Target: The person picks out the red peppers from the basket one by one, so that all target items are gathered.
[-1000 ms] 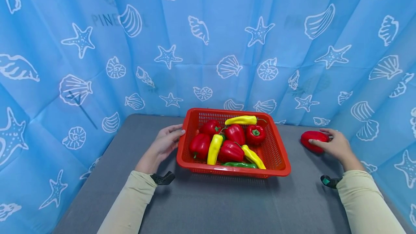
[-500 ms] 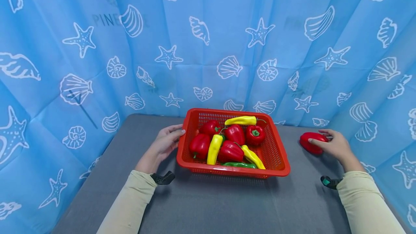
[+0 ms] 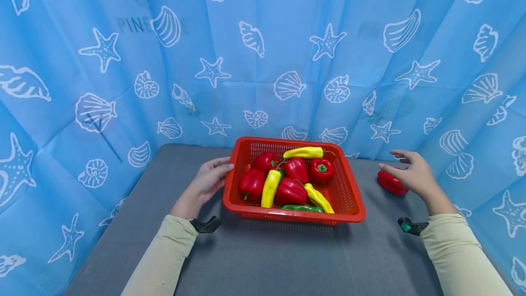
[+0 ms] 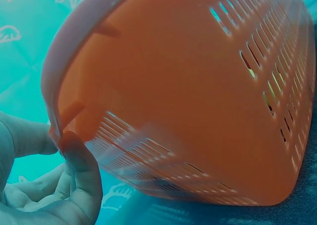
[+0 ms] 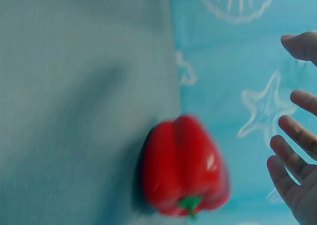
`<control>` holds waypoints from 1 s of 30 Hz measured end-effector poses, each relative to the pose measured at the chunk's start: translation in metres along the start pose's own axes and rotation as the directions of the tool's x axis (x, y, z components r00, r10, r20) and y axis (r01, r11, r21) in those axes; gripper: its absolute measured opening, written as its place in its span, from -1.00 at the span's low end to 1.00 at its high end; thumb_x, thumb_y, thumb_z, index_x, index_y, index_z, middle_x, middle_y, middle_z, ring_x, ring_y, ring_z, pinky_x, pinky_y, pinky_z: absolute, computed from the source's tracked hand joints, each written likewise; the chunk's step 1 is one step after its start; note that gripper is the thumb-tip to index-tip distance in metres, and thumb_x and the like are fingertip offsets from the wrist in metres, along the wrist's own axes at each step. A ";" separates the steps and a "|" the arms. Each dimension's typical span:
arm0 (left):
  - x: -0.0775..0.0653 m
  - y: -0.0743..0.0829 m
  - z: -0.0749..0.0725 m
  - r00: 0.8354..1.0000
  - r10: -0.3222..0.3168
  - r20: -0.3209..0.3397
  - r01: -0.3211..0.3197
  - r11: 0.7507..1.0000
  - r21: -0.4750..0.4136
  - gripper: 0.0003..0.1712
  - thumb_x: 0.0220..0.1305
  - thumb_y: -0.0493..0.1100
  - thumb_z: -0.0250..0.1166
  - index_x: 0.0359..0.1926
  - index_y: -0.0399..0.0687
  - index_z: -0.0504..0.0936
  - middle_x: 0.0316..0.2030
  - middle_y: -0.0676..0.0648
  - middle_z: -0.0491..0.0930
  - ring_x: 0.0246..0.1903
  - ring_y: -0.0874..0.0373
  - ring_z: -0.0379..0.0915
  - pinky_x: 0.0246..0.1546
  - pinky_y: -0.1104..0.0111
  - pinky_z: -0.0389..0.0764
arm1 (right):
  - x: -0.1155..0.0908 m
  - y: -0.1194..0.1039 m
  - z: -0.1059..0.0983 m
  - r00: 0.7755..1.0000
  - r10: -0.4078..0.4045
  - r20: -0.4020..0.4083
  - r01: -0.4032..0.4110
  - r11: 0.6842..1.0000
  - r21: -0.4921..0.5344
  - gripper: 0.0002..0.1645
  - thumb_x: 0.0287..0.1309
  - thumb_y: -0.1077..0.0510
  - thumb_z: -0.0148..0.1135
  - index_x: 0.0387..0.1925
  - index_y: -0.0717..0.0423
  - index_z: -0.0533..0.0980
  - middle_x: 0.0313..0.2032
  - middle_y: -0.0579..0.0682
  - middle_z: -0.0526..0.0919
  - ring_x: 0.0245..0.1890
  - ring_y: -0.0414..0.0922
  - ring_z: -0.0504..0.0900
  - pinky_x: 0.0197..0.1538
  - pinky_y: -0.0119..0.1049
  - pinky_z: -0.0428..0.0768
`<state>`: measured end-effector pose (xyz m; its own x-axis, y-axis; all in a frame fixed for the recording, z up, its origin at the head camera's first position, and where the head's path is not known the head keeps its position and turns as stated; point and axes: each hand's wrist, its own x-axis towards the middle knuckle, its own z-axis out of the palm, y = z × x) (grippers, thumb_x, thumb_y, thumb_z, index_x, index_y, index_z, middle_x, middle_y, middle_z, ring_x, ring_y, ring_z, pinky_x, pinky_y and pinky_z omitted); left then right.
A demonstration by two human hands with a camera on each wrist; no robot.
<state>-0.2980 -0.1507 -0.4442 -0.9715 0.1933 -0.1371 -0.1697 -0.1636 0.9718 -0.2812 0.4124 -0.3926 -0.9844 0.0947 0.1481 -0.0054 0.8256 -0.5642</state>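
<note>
My left hand (image 3: 208,181) pinches the left rim of a red plastic basket (image 3: 356,195) between thumb and fingers; the left wrist view shows the thumb and finger meeting on the basket's lip (image 4: 53,98). On the table to the right of the basket lies a red bell pepper (image 5: 181,168), its green stem showing in the right wrist view. Over that pepper, partly covering it in the head view, is my right hand (image 3: 412,172). Its fingers are spread and apart from the pepper, with nothing between them.
Inside the basket are several red bell peppers (image 3: 252,184), yellow long peppers (image 3: 271,188) and a green one (image 3: 303,208). The grey table (image 3: 287,259) ends at a blue curtain (image 3: 263,58) printed with shells and starfish, behind and at both sides.
My right hand has let go of the red bell pepper and lifted off it, shifting slightly left. The pepper stays on the table. The left hand still grips the basket rim.
</note>
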 end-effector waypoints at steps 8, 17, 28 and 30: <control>0.001 -0.002 -0.001 1.000 -0.004 -0.002 0.004 1.000 0.003 -0.41 0.55 -0.12 0.29 0.49 -0.12 0.43 0.38 -0.27 0.55 0.20 -0.08 0.66 0.06 0.30 0.78 | -0.007 -0.054 0.002 0.993 -0.106 0.046 0.101 0.989 0.112 -0.08 0.40 -0.24 0.34 0.53 0.21 0.31 0.48 0.40 0.33 0.37 0.45 0.38 0.31 0.49 0.45; 0.002 -0.003 -0.002 1.000 0.000 -0.005 0.000 1.000 0.003 -0.42 0.55 -0.13 0.28 0.49 -0.13 0.44 0.38 -0.27 0.55 0.15 -0.03 0.68 0.06 0.30 0.78 | -0.022 -0.104 0.015 0.970 -0.202 0.133 0.169 0.960 0.223 -0.14 0.35 -0.09 0.44 0.54 0.06 0.34 0.47 0.25 0.41 0.39 0.27 0.46 0.27 0.04 0.70; 0.003 -0.004 -0.003 1.000 0.001 0.005 -0.001 1.000 0.002 -0.42 0.55 -0.13 0.28 0.49 -0.14 0.43 0.38 -0.28 0.55 0.18 -0.05 0.67 0.06 0.31 0.78 | -0.043 -0.138 0.055 0.941 -0.266 0.210 0.187 0.924 0.333 -0.19 0.25 -0.05 0.53 0.45 -0.01 0.43 0.38 0.23 0.47 0.34 0.27 0.46 0.08 0.06 0.78; 0.003 -0.004 -0.003 1.000 0.005 0.004 -0.005 1.000 0.002 -0.42 0.56 -0.14 0.27 0.49 -0.14 0.43 0.38 -0.28 0.55 0.16 -0.03 0.68 0.05 0.31 0.78 | -0.044 -0.142 0.064 0.933 -0.291 0.210 0.210 0.917 0.338 -0.21 0.24 -0.04 0.53 0.43 0.00 0.45 0.36 0.23 0.50 0.33 0.27 0.49 0.08 0.01 0.78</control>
<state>-0.3010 -0.1522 -0.4490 -0.9716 0.1963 -0.1318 -0.1649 -0.1630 0.9727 -0.2479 0.2552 -0.3711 -0.9542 -0.2687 0.1317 -0.2709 0.5890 -0.7614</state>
